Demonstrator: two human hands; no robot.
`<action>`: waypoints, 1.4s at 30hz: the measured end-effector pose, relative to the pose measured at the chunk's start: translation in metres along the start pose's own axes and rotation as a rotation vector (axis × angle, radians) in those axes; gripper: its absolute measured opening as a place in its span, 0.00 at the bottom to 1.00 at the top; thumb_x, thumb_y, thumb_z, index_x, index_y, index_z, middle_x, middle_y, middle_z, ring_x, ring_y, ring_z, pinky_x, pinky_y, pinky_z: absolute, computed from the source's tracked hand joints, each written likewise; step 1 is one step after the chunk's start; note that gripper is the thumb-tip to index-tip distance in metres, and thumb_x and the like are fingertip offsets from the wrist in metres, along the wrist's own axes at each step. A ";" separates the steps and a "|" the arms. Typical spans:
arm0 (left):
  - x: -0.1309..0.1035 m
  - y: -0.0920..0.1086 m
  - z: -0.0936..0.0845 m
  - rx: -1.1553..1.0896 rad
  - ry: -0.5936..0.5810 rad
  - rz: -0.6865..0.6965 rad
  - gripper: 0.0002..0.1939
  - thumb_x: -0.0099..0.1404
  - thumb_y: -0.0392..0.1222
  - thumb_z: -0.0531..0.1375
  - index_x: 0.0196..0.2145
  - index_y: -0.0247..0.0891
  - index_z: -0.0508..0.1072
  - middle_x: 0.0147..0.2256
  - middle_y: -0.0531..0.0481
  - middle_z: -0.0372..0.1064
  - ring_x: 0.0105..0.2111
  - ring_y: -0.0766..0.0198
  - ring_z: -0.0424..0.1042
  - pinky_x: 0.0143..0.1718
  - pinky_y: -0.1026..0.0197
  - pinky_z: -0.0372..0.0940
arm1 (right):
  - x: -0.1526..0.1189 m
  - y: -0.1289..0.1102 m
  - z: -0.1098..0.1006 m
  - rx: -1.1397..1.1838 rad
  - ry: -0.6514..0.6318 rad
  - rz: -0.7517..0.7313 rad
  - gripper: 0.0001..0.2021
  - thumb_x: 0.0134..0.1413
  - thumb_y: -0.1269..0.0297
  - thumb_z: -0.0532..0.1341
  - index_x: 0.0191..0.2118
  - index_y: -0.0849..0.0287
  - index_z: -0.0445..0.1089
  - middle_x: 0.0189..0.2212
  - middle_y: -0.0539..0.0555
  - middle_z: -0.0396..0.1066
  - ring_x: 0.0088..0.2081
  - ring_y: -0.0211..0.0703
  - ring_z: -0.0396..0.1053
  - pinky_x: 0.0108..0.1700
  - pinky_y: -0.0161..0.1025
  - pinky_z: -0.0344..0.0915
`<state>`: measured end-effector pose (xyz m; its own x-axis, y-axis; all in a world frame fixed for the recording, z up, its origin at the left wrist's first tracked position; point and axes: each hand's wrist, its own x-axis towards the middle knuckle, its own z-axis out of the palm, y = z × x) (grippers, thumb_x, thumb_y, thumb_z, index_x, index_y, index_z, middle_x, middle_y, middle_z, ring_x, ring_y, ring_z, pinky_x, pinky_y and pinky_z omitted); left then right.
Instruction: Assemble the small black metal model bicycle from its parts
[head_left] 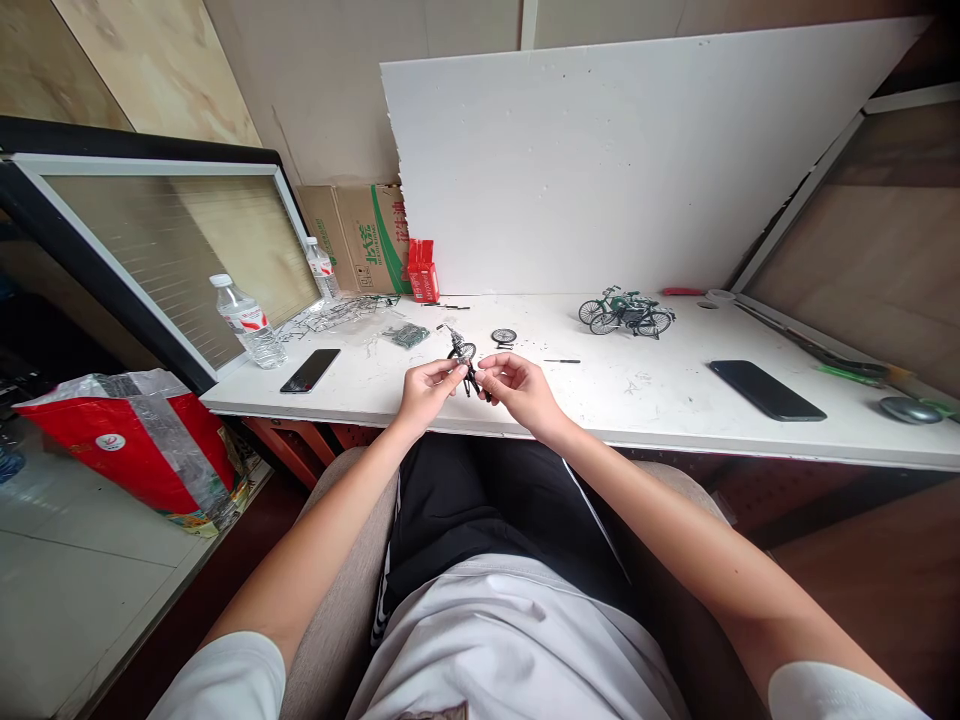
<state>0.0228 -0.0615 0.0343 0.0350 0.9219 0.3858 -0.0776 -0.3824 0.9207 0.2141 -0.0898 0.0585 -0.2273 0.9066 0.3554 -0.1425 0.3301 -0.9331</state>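
Between my hands, over the table's front edge, is a partly built model bicycle, dark, with one wheel and the handlebar pointing away from me. My left hand is closed, thumb and fingers pinching the frame from the left. From the right, my right hand pinches the frame's near end, its fingers curled. Which small part lies under the fingertips is hidden. Just beyond my right hand a loose spoked wheel lies flat on the table. A thin screwdriver rests to the right of that hand.
Finished model bicycles stand at the back right. A bag of small parts and plastic sprues lie left. Phones rest on both sides. Water bottles, a red box and a white board stand around the table.
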 end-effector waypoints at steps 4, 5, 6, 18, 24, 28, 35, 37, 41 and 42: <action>0.000 0.002 0.000 -0.016 0.005 0.000 0.22 0.58 0.55 0.75 0.41 0.35 0.86 0.28 0.49 0.72 0.27 0.68 0.65 0.27 0.64 0.58 | 0.000 0.000 -0.001 -0.015 -0.011 0.013 0.27 0.53 0.44 0.75 0.49 0.59 0.77 0.32 0.52 0.76 0.32 0.41 0.75 0.33 0.37 0.69; 0.000 0.002 0.000 -0.016 0.004 0.004 0.21 0.58 0.55 0.75 0.41 0.35 0.86 0.28 0.49 0.72 0.27 0.68 0.65 0.27 0.64 0.58 | -0.001 -0.001 -0.001 -0.021 -0.015 0.014 0.27 0.53 0.44 0.75 0.50 0.60 0.77 0.32 0.52 0.76 0.33 0.41 0.75 0.33 0.38 0.69; 0.000 0.002 0.000 -0.015 0.000 0.010 0.21 0.58 0.55 0.75 0.40 0.35 0.86 0.28 0.49 0.72 0.27 0.68 0.64 0.27 0.63 0.58 | -0.001 -0.001 -0.001 -0.028 -0.017 0.016 0.28 0.53 0.44 0.75 0.51 0.60 0.77 0.31 0.52 0.76 0.33 0.41 0.75 0.34 0.38 0.70; -0.001 0.007 -0.001 -0.035 -0.033 0.025 0.19 0.57 0.55 0.75 0.35 0.35 0.85 0.27 0.51 0.68 0.25 0.69 0.62 0.26 0.63 0.57 | -0.001 -0.002 -0.001 0.039 0.006 0.088 0.28 0.51 0.45 0.76 0.51 0.60 0.80 0.34 0.54 0.79 0.34 0.41 0.74 0.37 0.39 0.68; -0.001 0.008 -0.002 -0.066 -0.057 -0.001 0.19 0.57 0.55 0.76 0.34 0.35 0.85 0.26 0.51 0.69 0.24 0.70 0.61 0.24 0.63 0.53 | -0.001 -0.003 -0.002 0.057 -0.012 0.087 0.27 0.51 0.46 0.76 0.50 0.59 0.81 0.38 0.55 0.80 0.34 0.39 0.73 0.36 0.38 0.68; -0.001 0.008 -0.002 -0.084 -0.062 -0.010 0.19 0.57 0.55 0.76 0.36 0.35 0.85 0.27 0.50 0.69 0.24 0.70 0.60 0.24 0.63 0.52 | 0.000 -0.001 -0.003 0.061 -0.020 0.088 0.26 0.50 0.46 0.77 0.50 0.58 0.81 0.42 0.56 0.81 0.33 0.39 0.73 0.32 0.36 0.65; -0.001 0.006 -0.003 -0.088 -0.069 -0.009 0.19 0.57 0.54 0.76 0.38 0.35 0.86 0.28 0.50 0.69 0.25 0.70 0.60 0.26 0.63 0.54 | -0.001 -0.005 -0.004 0.044 -0.045 0.087 0.27 0.51 0.48 0.77 0.52 0.59 0.80 0.34 0.54 0.79 0.34 0.40 0.74 0.30 0.35 0.63; -0.001 0.006 -0.003 -0.093 -0.071 -0.007 0.19 0.57 0.53 0.76 0.37 0.35 0.86 0.27 0.51 0.68 0.25 0.70 0.59 0.26 0.63 0.54 | -0.003 -0.008 -0.003 0.028 -0.045 0.085 0.28 0.50 0.48 0.77 0.53 0.60 0.80 0.32 0.53 0.78 0.34 0.41 0.74 0.30 0.36 0.62; 0.000 0.006 -0.003 -0.100 -0.060 -0.015 0.19 0.56 0.53 0.77 0.37 0.35 0.85 0.28 0.51 0.69 0.25 0.71 0.59 0.27 0.63 0.55 | -0.004 -0.011 -0.002 0.011 -0.055 0.084 0.29 0.50 0.48 0.77 0.54 0.61 0.80 0.30 0.53 0.77 0.33 0.41 0.73 0.31 0.36 0.61; 0.000 0.006 -0.003 -0.100 -0.056 -0.018 0.20 0.55 0.53 0.77 0.37 0.35 0.85 0.28 0.51 0.69 0.25 0.71 0.59 0.27 0.63 0.56 | -0.004 -0.012 -0.003 0.008 -0.058 0.085 0.29 0.50 0.48 0.77 0.54 0.61 0.79 0.31 0.53 0.78 0.33 0.41 0.73 0.31 0.36 0.61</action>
<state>0.0196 -0.0636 0.0394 0.0926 0.9225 0.3746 -0.1758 -0.3552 0.9181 0.2191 -0.0966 0.0677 -0.2947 0.9143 0.2779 -0.1284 0.2503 -0.9596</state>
